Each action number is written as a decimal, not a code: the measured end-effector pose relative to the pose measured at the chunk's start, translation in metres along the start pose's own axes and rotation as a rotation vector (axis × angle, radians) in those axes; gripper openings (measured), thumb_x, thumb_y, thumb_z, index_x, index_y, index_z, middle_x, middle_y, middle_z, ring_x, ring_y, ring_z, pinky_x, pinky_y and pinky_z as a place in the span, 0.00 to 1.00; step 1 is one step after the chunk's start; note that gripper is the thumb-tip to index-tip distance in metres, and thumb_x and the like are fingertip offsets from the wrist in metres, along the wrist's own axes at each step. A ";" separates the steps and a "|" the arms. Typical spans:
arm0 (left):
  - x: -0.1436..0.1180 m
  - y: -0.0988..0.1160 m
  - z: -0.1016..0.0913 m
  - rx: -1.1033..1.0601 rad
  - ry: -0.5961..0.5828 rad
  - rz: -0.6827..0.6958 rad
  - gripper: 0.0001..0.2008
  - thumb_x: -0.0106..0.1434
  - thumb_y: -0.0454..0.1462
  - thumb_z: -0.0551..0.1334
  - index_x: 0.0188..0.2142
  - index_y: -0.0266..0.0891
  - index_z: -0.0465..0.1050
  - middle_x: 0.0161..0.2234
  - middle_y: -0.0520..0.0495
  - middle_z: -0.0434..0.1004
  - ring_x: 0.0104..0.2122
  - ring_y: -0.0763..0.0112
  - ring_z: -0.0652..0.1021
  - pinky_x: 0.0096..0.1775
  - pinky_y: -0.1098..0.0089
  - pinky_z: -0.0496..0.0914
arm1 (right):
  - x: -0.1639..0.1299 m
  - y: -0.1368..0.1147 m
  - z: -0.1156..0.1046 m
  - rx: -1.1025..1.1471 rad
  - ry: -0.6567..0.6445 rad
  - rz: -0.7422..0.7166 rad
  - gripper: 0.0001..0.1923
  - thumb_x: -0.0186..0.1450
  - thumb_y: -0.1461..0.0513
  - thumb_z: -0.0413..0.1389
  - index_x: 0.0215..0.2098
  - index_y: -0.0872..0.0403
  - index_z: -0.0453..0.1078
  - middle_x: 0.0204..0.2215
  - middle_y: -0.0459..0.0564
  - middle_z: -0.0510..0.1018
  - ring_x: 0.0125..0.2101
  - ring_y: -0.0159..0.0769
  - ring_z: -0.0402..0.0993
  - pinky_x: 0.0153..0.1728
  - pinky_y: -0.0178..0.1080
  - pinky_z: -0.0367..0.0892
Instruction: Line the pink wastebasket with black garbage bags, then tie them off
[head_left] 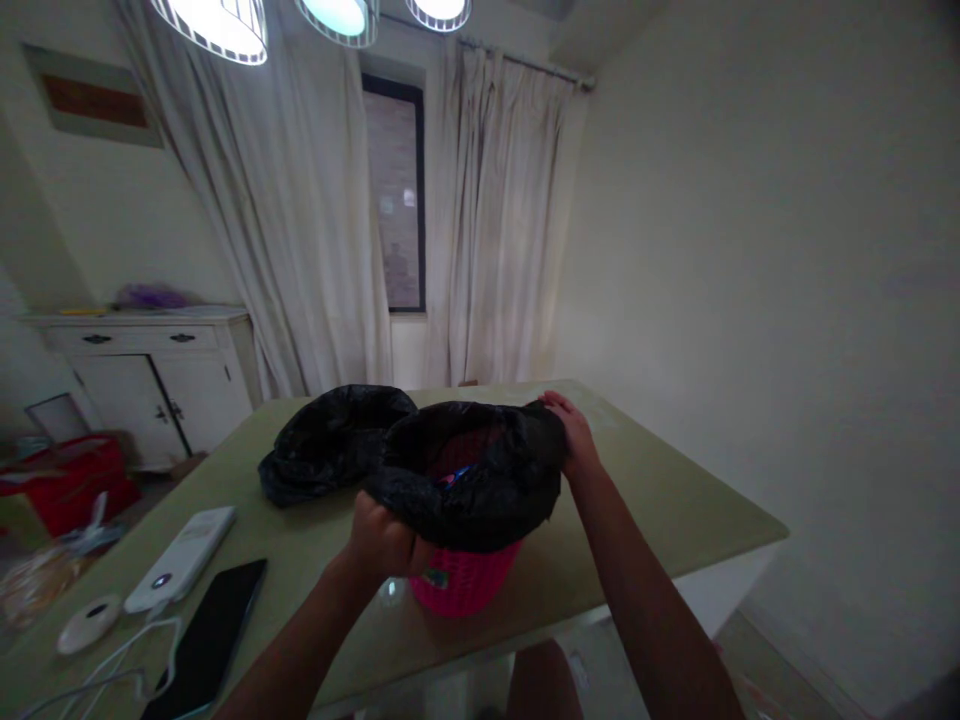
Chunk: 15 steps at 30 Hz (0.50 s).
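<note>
A pink plastic basket [469, 582] stands near the front edge of the table, with a black plastic bag [480, 505] draped over its rim. Small blue and pink bits show down inside the opening. My left hand [386, 538] is closed on the bag's near left edge, its fingers curled. On the far right side, my right hand [571, 432] grips the bag's edge, fingers partly hidden behind it. Just left of the basket lies another black plastic bag [330, 445], puffed up and touching or close to the first one.
On the table's left lie a white power bank [180, 560] with a cable, a dark phone [214, 630] and a round pale device [88, 624]. The green table top [660, 500] ends close to the right wall. A white cabinet [157, 370] and curtains stand behind.
</note>
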<state>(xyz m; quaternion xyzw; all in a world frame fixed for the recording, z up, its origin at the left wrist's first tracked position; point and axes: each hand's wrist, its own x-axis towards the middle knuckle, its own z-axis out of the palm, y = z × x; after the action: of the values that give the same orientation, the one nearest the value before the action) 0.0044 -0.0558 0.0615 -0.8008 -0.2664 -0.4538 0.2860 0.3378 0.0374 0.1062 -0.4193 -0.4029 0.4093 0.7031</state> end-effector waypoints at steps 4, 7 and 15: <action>0.021 0.016 0.000 0.037 0.154 0.123 0.15 0.56 0.38 0.62 0.14 0.47 0.68 0.13 0.48 0.63 0.15 0.67 0.69 0.24 0.64 0.62 | -0.002 -0.046 0.023 -0.259 -0.224 -0.200 0.16 0.53 0.60 0.66 0.41 0.52 0.81 0.38 0.49 0.86 0.39 0.37 0.81 0.47 0.41 0.75; 0.024 0.021 0.010 0.059 0.161 0.082 0.15 0.56 0.38 0.62 0.14 0.46 0.68 0.12 0.49 0.61 0.15 0.68 0.67 0.24 0.64 0.60 | -0.019 -0.057 0.050 -0.485 -0.474 -0.312 0.11 0.59 0.64 0.61 0.39 0.52 0.83 0.37 0.48 0.87 0.41 0.37 0.82 0.52 0.43 0.74; 0.006 0.011 0.022 0.015 -0.032 -0.158 0.18 0.57 0.43 0.62 0.12 0.46 0.65 0.13 0.46 0.65 0.17 0.67 0.71 0.25 0.64 0.60 | -0.019 -0.050 0.087 -0.250 -0.432 -0.026 0.10 0.52 0.64 0.65 0.34 0.53 0.81 0.32 0.46 0.86 0.36 0.35 0.79 0.46 0.40 0.73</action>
<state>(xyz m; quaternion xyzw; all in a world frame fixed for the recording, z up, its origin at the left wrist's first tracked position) 0.0274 -0.0477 0.0553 -0.7823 -0.3366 -0.4603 0.2508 0.2641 0.0271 0.1763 -0.4005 -0.5968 0.4274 0.5484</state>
